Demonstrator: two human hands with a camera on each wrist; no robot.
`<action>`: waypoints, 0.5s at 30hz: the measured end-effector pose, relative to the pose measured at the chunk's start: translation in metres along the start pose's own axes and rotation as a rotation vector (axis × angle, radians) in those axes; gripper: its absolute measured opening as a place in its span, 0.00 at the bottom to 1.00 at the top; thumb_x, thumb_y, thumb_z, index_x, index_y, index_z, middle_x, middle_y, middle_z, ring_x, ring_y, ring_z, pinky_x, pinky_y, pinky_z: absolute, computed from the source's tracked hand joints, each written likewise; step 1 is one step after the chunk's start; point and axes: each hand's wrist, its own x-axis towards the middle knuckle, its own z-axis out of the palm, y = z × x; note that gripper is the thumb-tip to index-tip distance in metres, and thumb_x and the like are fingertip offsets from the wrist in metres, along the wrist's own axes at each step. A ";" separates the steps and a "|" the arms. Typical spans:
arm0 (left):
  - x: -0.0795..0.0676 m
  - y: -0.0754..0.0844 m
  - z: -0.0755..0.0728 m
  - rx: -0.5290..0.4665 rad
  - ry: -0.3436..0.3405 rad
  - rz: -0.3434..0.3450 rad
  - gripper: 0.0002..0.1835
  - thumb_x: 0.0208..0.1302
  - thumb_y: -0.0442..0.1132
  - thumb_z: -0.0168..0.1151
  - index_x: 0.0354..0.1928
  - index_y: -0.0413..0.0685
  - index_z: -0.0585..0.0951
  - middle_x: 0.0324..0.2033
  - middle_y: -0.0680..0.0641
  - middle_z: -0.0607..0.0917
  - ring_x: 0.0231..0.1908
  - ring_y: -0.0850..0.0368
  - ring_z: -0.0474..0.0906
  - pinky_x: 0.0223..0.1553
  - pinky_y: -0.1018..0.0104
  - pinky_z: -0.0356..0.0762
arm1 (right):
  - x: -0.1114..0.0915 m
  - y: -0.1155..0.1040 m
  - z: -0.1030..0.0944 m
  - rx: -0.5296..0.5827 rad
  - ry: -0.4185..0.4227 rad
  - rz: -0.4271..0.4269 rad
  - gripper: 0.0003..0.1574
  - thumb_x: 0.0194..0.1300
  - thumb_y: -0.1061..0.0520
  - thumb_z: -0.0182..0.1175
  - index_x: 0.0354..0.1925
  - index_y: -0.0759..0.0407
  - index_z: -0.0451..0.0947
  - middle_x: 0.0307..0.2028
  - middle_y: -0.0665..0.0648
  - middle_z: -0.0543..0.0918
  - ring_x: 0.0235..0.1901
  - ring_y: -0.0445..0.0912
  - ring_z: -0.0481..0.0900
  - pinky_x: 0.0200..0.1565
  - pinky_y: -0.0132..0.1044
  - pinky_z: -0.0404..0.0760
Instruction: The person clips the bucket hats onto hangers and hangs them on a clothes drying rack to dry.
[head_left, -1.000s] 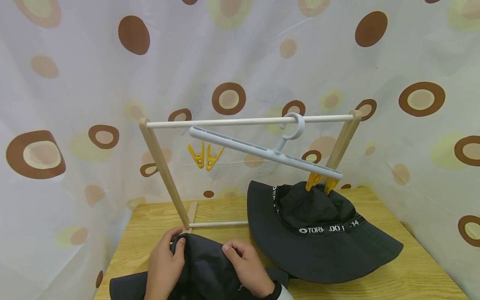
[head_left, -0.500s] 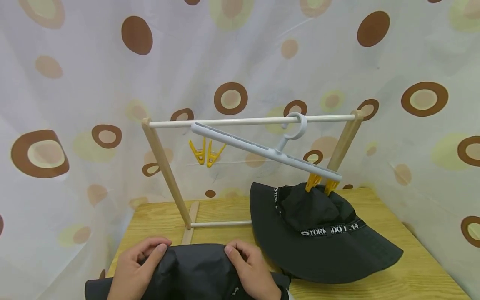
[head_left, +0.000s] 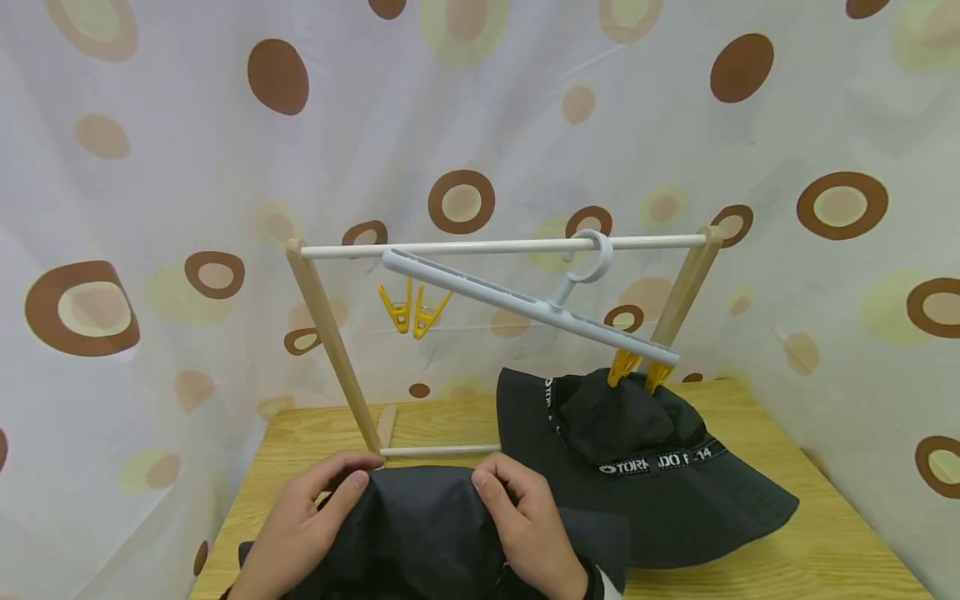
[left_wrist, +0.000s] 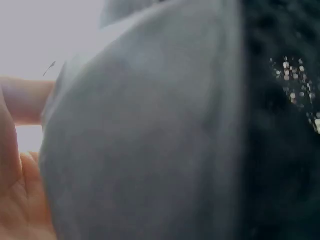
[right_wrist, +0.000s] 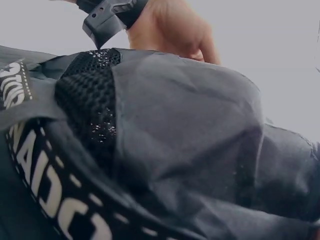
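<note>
Tabletop [head_left: 817, 558], hands [head_left: 296, 525] on "TORNADO" hat [right_wrist: 190, 115]

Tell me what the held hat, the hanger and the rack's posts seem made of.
Held hat: matte dark fabric, thin and probably synthetic, judging by its crisp creases; its mesh panel shows open netting. Hanger: likely plastic, pale and smooth, with moulded-looking slots. Posts: apparently wood, tan and dull-finished.

Left hand [head_left: 303, 521], right hand [head_left: 532, 525] and gripped black bucket hat [head_left: 427, 533] shifted rightward from half a second earlier, brim [head_left: 603, 533] overlapping the hanging hat [head_left: 697, 508] further
</note>
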 end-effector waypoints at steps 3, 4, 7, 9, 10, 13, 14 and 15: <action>0.008 0.004 0.004 0.014 -0.044 0.030 0.12 0.75 0.48 0.53 0.53 0.60 0.83 0.52 0.52 0.85 0.51 0.60 0.81 0.51 0.66 0.79 | 0.002 -0.002 -0.002 -0.052 0.032 0.002 0.15 0.77 0.61 0.48 0.30 0.62 0.71 0.17 0.58 0.59 0.16 0.35 0.60 0.20 0.36 0.67; 0.010 0.004 0.005 0.021 -0.052 0.042 0.12 0.75 0.47 0.54 0.53 0.59 0.83 0.52 0.52 0.85 0.52 0.59 0.81 0.51 0.66 0.79 | 0.002 -0.002 -0.003 -0.060 0.036 0.001 0.15 0.77 0.61 0.48 0.30 0.62 0.72 0.18 0.58 0.59 0.16 0.36 0.60 0.20 0.36 0.68; 0.012 0.004 0.007 0.043 -0.063 0.067 0.11 0.73 0.47 0.56 0.52 0.60 0.83 0.51 0.53 0.86 0.51 0.59 0.81 0.51 0.66 0.79 | 0.002 -0.002 -0.004 -0.074 0.044 0.007 0.15 0.77 0.61 0.49 0.30 0.62 0.72 0.18 0.57 0.60 0.16 0.35 0.61 0.21 0.35 0.68; 0.012 0.005 0.008 0.058 -0.075 0.091 0.11 0.72 0.47 0.57 0.51 0.59 0.83 0.50 0.54 0.86 0.50 0.60 0.82 0.51 0.66 0.79 | 0.003 -0.003 -0.006 -0.085 0.053 0.002 0.14 0.77 0.61 0.49 0.31 0.61 0.73 0.19 0.57 0.61 0.17 0.35 0.61 0.22 0.35 0.69; 0.013 0.005 0.007 0.058 -0.085 0.103 0.11 0.72 0.47 0.58 0.52 0.59 0.83 0.50 0.53 0.86 0.50 0.60 0.82 0.50 0.66 0.79 | 0.003 -0.003 -0.007 -0.088 0.057 -0.009 0.14 0.76 0.62 0.49 0.31 0.62 0.73 0.19 0.57 0.61 0.17 0.35 0.62 0.22 0.35 0.69; 0.015 0.007 0.006 0.049 -0.126 0.132 0.12 0.72 0.47 0.57 0.52 0.57 0.83 0.50 0.53 0.86 0.50 0.61 0.81 0.50 0.67 0.79 | 0.004 -0.006 -0.011 -0.102 0.077 -0.040 0.13 0.76 0.63 0.49 0.32 0.62 0.74 0.19 0.57 0.62 0.18 0.36 0.64 0.23 0.33 0.71; 0.016 0.008 0.006 0.047 -0.139 0.142 0.12 0.73 0.47 0.57 0.52 0.57 0.83 0.50 0.52 0.86 0.49 0.60 0.81 0.50 0.66 0.79 | 0.005 -0.006 -0.012 -0.106 0.086 -0.045 0.13 0.76 0.63 0.50 0.32 0.61 0.74 0.19 0.57 0.63 0.18 0.37 0.65 0.24 0.33 0.71; 0.017 0.008 0.006 0.043 -0.150 0.144 0.12 0.73 0.47 0.57 0.52 0.57 0.83 0.50 0.52 0.86 0.50 0.60 0.81 0.50 0.66 0.79 | 0.005 -0.007 -0.013 -0.111 0.092 -0.054 0.13 0.76 0.63 0.50 0.32 0.61 0.74 0.19 0.57 0.63 0.18 0.37 0.65 0.23 0.33 0.71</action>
